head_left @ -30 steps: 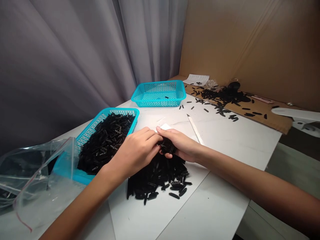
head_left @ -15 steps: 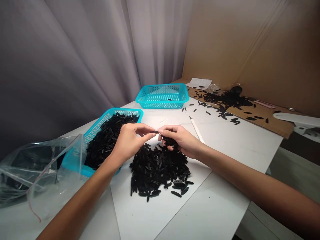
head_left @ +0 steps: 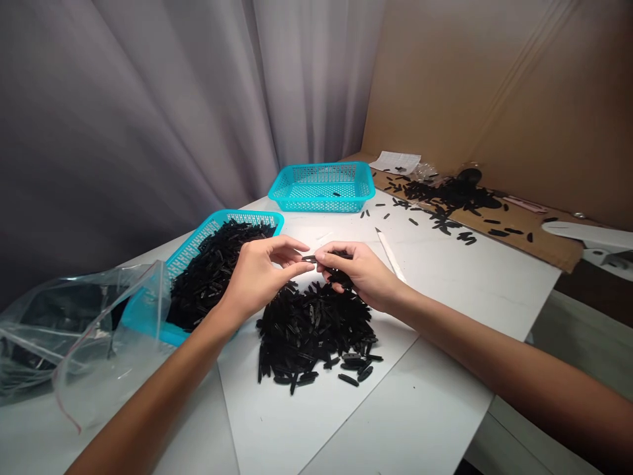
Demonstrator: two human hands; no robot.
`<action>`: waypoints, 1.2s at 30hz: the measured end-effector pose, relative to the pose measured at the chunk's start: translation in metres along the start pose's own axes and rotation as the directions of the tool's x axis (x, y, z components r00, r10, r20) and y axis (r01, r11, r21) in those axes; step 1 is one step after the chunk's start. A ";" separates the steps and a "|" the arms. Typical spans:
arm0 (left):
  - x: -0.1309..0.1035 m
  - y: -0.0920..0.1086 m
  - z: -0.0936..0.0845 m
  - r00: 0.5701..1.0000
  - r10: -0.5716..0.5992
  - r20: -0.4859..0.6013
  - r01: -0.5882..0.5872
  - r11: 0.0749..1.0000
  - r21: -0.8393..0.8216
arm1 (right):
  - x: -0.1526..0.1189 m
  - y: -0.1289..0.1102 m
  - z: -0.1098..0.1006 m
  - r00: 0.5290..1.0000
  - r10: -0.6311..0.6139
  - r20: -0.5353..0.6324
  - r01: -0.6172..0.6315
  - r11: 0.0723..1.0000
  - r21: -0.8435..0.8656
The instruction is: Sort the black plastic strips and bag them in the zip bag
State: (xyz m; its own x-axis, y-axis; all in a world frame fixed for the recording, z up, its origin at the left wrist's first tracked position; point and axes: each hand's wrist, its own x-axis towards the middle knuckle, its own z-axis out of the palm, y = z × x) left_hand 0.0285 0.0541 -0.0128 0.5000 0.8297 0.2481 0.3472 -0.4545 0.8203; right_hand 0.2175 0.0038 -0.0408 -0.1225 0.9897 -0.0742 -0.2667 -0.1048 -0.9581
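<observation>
Here, one slim, black, elongated piece (head_left: 309,258) is between the hands, above a loose black pile (head_left: 314,336). The right hand (head_left: 368,274) grips it and a bunch; the left hand's (head_left: 257,277) grip is unclear. Apparently, fingertip handling calls for precision.

Gray curtains (head_left: 198,119) hang at far left, meeting a brown panel (head_left: 469,99) at far right. Light glints on the white desk (head_left: 475,290); pale floor (head_left: 583,349) shows at right.
</observation>
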 end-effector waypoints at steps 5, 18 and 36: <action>-0.001 0.004 0.001 0.998 -0.051 -0.021 0.050 0.998 -0.040 | 0.000 -0.003 -0.003 1.000 -0.015 -0.012 0.015 1.000 -0.007; 0.003 0.011 -0.002 0.991 -0.127 0.028 0.130 0.975 -0.182 | -0.003 -0.009 -0.004 0.990 -0.141 -0.022 0.135 0.974 -0.182; -0.001 0.010 0.002 0.997 -0.072 -0.031 0.066 0.985 -0.157 | -0.003 -0.004 -0.005 0.996 -0.081 0.040 0.089 0.956 -0.279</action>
State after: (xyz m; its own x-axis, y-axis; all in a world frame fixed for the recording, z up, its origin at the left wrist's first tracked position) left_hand 0.0327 0.0480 -0.0062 0.4489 0.8699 0.2044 0.2510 -0.3423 0.9055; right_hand 0.2241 0.0022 -0.0383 -0.1389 0.9902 0.0153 0.0012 0.0156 -0.9999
